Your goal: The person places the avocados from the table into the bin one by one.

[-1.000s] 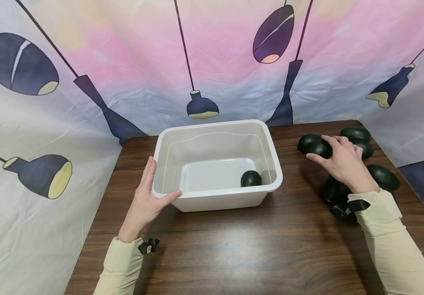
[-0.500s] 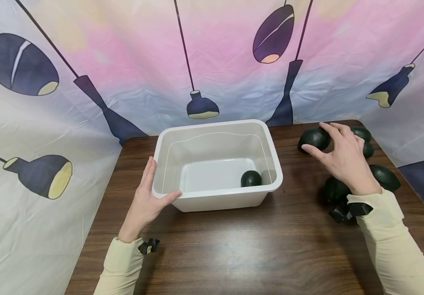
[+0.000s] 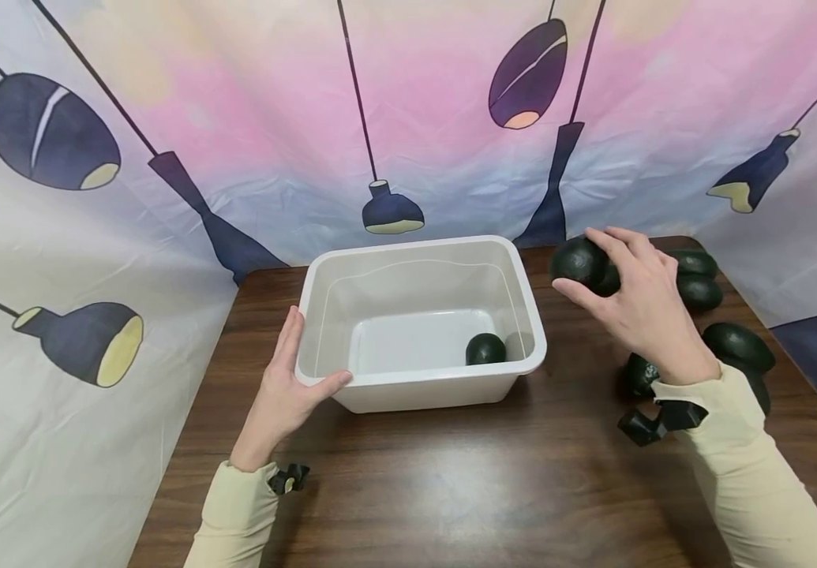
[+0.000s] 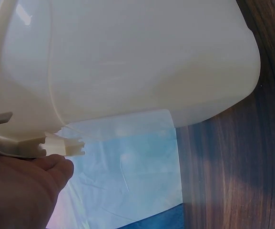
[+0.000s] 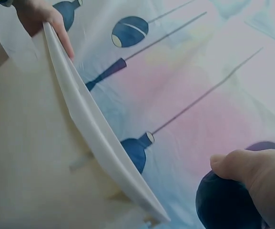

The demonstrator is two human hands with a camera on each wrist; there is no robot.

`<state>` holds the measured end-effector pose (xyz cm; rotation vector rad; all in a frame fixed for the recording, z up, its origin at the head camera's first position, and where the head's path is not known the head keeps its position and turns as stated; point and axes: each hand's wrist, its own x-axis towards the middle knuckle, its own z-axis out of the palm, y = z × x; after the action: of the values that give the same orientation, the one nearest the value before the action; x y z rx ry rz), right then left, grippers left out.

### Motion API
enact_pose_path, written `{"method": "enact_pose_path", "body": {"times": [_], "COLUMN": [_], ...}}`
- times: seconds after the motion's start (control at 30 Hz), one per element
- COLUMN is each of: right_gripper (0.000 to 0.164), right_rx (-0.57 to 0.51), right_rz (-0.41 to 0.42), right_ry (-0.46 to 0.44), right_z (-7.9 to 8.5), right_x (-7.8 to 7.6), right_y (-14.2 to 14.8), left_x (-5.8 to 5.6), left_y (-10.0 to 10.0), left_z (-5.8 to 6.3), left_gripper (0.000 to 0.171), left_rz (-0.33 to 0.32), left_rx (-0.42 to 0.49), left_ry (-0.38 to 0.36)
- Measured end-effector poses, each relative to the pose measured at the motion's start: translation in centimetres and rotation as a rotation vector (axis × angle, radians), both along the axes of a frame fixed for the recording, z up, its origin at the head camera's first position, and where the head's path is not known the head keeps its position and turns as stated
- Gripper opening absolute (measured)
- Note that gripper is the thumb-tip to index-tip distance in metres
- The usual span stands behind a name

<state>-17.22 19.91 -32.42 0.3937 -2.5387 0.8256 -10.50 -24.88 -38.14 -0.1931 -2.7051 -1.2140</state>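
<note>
In the head view, my right hand [image 3: 642, 304] grips a dark green avocado [image 3: 579, 262] between thumb and fingers, right of the bin, overlapping another avocado [image 3: 609, 281] behind it. The right wrist view shows the thumb [image 5: 242, 164] lying across the held avocado [image 5: 223, 200]. My left hand [image 3: 287, 390] rests at the near left corner of a white plastic bin [image 3: 422, 380], thumb along the front rim and straight fingers against the left side. One avocado [image 3: 485, 349] lies inside the bin at its near right.
Several more avocados lie on the brown wooden table [image 3: 436, 489] at the right, two [image 3: 699, 292] near the far edge and others [image 3: 738, 347] around my right wrist. A cloth printed with lamps [image 3: 422, 102] hangs behind the table.
My right hand has lifted one avocado from the group and moved it left, toward the bin. My left hand stays at the bin's corner; the head view has tilted slightly.
</note>
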Motion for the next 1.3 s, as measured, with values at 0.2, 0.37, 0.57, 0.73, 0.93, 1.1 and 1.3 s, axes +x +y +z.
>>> {"method": "enact_pose_path", "body": {"times": [0.2, 0.37, 0.57, 0.73, 0.93, 1.1, 1.3], "right_gripper": [0.075, 0.075, 0.075, 0.072, 0.073, 0.073, 0.073], "right_rx": [0.008, 0.012, 0.026, 0.035, 0.098, 0.148, 0.175], "right_rz": [0.051, 0.082, 0.154, 0.203, 0.231, 0.246, 0.261], "right_ry": [0.052, 0.084, 0.143, 0.172, 0.168, 0.164, 0.142], "right_z": [0.4, 0.8, 1.1, 1.1, 1.1, 1.0, 0.6], "right_x": [0.6, 1.0, 1.6, 1.8, 1.8, 1.8, 1.8], "right_y": [-1.2, -1.9, -2.8, -3.8, -4.7, -5.3, -5.9], "left_x": [0.1, 0.2, 0.2, 0.1, 0.2, 0.1, 0.0], "left_y": [0.1, 0.1, 0.2, 0.2, 0.2, 0.1, -0.1], "left_z": [-0.1, 0.0, 0.0, 0.0, 0.0, 0.0, 0.0], "left_gripper": [0.109, 0.11, 0.109, 0.109, 0.11, 0.109, 0.109], "left_rz": [-0.007, -0.002, 0.001, 0.003, 0.003, 0.005, 0.006], "left_rx": [0.006, 0.001, 0.002, -0.008, -0.011, -0.016, -0.01], "left_ry": [0.001, -0.013, -0.029, -0.022, -0.004, 0.003, -0.004]}}
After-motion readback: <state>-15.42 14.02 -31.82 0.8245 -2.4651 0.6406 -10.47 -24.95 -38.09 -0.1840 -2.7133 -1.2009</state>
